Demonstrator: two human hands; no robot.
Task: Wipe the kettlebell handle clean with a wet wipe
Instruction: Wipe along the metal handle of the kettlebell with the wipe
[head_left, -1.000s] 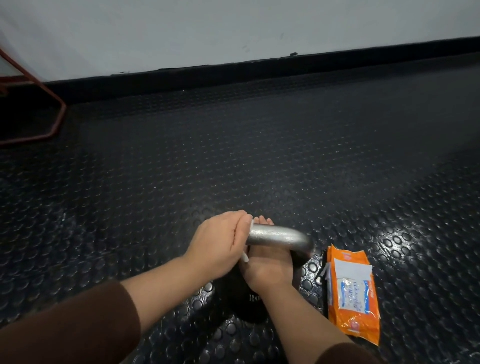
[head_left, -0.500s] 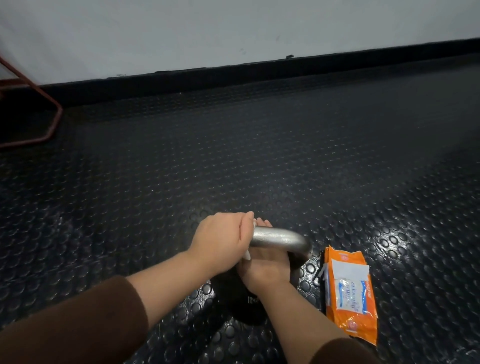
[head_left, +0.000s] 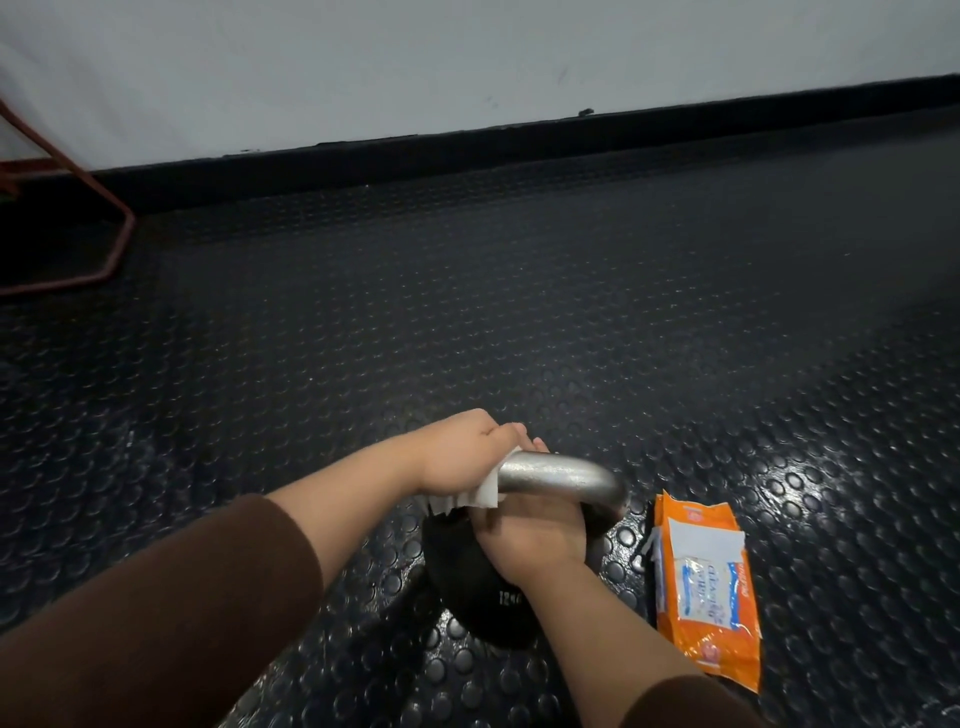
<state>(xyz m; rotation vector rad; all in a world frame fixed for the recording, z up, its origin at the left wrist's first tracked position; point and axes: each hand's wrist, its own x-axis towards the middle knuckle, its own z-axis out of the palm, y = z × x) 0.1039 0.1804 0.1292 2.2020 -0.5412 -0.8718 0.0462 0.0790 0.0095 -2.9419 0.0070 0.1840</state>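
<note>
A black kettlebell (head_left: 475, 587) stands on the studded rubber floor, low in the head view. Its silver handle (head_left: 563, 478) arches over the top. My left hand (head_left: 457, 452) grips a white wet wipe (head_left: 485, 493) wrapped round the left end of the handle, and a corner of the wipe hangs below my fingers. My right hand (head_left: 530, 535) lies on the kettlebell body under the handle. Its fingers reach through the handle opening, and their tips show on the far side. How they bend there is hidden.
An orange pack of wet wipes (head_left: 706, 587) lies on the floor just right of the kettlebell, its flap lifted. A red metal frame (head_left: 106, 260) stands at the far left by the wall. A black skirting (head_left: 519, 140) runs along the white wall.
My left hand has slid with the wipe towards the left end of the handle, so more bare metal shows. More of the wipe now hangs below that hand. My right hand stays under the handle.
</note>
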